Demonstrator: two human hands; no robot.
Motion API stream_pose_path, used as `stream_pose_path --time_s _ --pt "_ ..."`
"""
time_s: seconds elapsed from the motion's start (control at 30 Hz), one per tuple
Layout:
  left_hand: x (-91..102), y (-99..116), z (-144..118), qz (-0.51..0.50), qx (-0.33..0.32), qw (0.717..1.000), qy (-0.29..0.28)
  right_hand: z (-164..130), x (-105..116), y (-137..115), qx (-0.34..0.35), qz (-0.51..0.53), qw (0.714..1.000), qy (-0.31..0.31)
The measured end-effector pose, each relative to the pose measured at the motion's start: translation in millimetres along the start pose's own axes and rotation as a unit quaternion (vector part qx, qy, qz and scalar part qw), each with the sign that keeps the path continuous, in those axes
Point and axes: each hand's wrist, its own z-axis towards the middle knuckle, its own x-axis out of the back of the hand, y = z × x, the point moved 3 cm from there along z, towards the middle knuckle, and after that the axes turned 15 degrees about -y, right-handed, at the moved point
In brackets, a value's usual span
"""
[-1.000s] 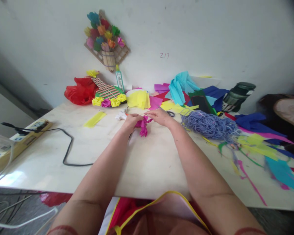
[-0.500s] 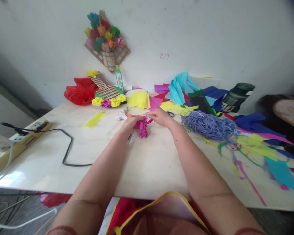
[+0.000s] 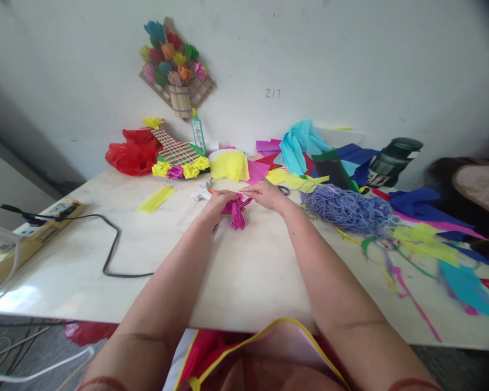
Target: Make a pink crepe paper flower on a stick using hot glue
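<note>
A folded magenta crepe-paper flower (image 3: 238, 216), gathered into pleats, is held just above the middle of the table. My left hand (image 3: 220, 203) is closed around its left side. From the right, my right hand (image 3: 265, 194) pinches at the flower's far upper edge, fingertips almost meeting those of the left. What exactly lies between the right fingertips is too small to see clearly. A white glue gun (image 3: 201, 191) with an orange part lies just beyond my left hand. Scissors (image 3: 284, 190) rest past my right wrist, only their dark handle showing.
A tangle of blue-purple string (image 3: 348, 209) and coloured paper scraps cover the right side. A paper-flowered guitar craft (image 3: 177, 149), a glue bottle (image 3: 198, 132) and a dark green bottle (image 3: 395, 162) stand at the back. A power strip (image 3: 51, 231) with a black cord lies left.
The whole view has shifted very slightly. Both hands keep their hold at the magenta flower, with almost no movement.
</note>
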Motion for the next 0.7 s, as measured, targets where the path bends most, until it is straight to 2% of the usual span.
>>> stream_pose_path --time_s 0.43,0.7 --pt "-2.0 1.2 -1.0 -0.035 0.041 0.998 0.015 -5.1 1.3 -6.6 -0.008 -0.039 0.999 -0.008" --pt "-2.5 2.3 -1.8 -0.102 0.062 0.992 0.044 -8.0 2.4 -9.2 -0.017 -0.094 0.995 -0.014"
